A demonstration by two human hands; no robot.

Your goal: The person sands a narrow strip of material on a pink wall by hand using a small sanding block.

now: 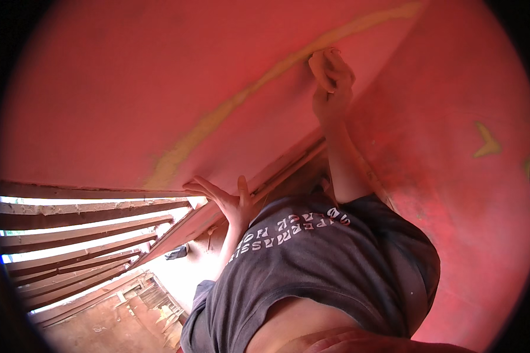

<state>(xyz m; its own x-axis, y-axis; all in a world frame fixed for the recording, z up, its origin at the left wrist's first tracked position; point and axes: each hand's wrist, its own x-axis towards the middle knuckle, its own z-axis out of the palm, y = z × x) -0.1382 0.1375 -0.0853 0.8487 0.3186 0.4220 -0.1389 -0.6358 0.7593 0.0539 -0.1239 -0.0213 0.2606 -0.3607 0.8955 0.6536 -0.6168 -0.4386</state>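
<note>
A broad red-painted panel [128, 101] fills the upper view, crossed by a long yellow-brown stripe [229, 106]. My right hand [335, 88] is raised against this panel just below the stripe. Its fingers are bent around a small folded tan piece [320, 70], perhaps sandpaper or a pad; the material is not clear. Lower down, my left hand [229, 198] has its fingers spread, with the fingertips at the panel's bottom edge near the stripe's lower end. It holds nothing that I can see.
Another red surface [450, 212] rises close on my right, with a yellow-brown mark [488, 140]. Wooden slats [88, 220] with bright gaps stand at the left. Below lies a worn brown board surface [119, 317] with broken edges. A dark object [176, 252] rests beyond my left arm.
</note>
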